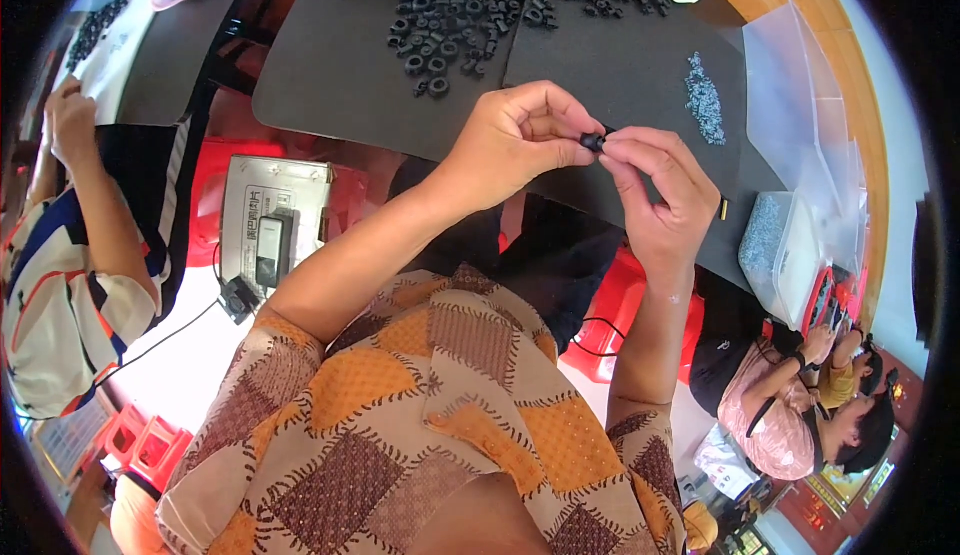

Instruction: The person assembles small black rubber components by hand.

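Observation:
Over the near edge of the dark table (350, 45), my left hand (520, 140) pinches a small black ribbed part (592, 142) between thumb and fingertips. From the other side the fingertips of my right hand (665, 185) close on the same part, or on a tiny piece at its end too small to make out. Beyond my hands spreads a pile of black rings and short black cylindrical parts (450, 25). A heap of small silvery-blue metal pieces, perhaps screws, (704, 103) lies to the right of them.
A clear plastic box (785, 265) of similar small pieces stands at right, near a thin brass-coloured pin (724, 209). At left are a cardboard carton (270, 195) and red stools (215, 180). Other people (80, 275) sit at left and far right.

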`<state>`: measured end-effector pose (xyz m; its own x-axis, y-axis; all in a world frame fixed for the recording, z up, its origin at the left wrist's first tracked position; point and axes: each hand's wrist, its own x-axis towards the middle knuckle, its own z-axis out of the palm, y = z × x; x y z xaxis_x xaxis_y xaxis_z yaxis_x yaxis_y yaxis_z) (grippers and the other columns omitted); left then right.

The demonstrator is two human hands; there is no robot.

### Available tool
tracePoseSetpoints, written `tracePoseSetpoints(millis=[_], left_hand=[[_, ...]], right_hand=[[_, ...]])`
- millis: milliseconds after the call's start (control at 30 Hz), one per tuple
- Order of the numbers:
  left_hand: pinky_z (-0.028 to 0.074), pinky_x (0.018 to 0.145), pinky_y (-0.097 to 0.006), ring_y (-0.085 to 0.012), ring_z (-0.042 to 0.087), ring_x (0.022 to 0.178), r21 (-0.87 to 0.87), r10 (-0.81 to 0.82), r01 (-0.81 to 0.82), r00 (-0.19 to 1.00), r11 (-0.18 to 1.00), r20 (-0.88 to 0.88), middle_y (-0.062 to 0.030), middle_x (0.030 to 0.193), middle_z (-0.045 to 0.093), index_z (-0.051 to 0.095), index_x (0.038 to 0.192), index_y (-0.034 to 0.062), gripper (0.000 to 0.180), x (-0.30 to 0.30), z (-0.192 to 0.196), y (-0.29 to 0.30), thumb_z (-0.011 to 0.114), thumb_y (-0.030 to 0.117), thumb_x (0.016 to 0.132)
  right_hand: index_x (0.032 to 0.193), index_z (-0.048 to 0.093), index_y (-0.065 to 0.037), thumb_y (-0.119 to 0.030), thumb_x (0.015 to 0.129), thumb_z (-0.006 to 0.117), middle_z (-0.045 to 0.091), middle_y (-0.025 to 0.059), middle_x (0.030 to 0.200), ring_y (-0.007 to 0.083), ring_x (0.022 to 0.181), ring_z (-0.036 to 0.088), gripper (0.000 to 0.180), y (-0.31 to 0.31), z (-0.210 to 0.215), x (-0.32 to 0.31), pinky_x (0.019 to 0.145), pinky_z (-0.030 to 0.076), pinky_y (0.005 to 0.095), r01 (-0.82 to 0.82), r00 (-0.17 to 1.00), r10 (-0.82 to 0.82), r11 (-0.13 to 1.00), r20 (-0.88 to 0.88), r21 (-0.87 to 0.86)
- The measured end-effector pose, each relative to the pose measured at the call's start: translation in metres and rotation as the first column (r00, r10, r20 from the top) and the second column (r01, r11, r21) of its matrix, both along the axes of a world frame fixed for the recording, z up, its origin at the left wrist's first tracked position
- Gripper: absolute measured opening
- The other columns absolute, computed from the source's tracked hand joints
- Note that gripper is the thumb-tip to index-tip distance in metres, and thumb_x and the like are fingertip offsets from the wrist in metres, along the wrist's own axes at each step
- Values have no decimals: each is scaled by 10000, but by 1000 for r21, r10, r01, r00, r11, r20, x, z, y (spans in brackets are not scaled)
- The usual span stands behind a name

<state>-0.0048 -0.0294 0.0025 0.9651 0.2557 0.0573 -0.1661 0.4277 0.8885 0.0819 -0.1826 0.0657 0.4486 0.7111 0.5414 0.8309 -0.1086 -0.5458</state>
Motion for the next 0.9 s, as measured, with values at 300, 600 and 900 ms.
tracePoseSetpoints(millis=[300,600,900], left_hand=[[548,858,-269,-130,663,963,0,-16,16,1000,1000,21,-104,1049,696,627,995,-11,184,2,-1,-2,680,-88,836],[546,906,-309,-165,661,1005,4,-17,16,999,1000,47,-125,1051,695,628,978,-22,174,2,-2,-5,661,-114,835],[554,817,-250,-105,663,875,-11,23,-22,994,1000,105,-73,927,698,662,970,-32,157,0,-6,-6,654,-112,834]], right_hand=[[884,705,-13,70,743,741,695,110,881,203,773,680,167,-2,-2,-1,682,536,274,11,1000,-11,1000,25,-12],[880,709,-8,86,725,748,697,113,885,209,771,678,186,-3,-7,-5,694,542,279,17,997,-18,1000,73,23],[888,721,-16,81,702,769,694,105,880,200,763,671,216,-4,-13,-8,677,535,279,33,992,-38,998,117,49]])
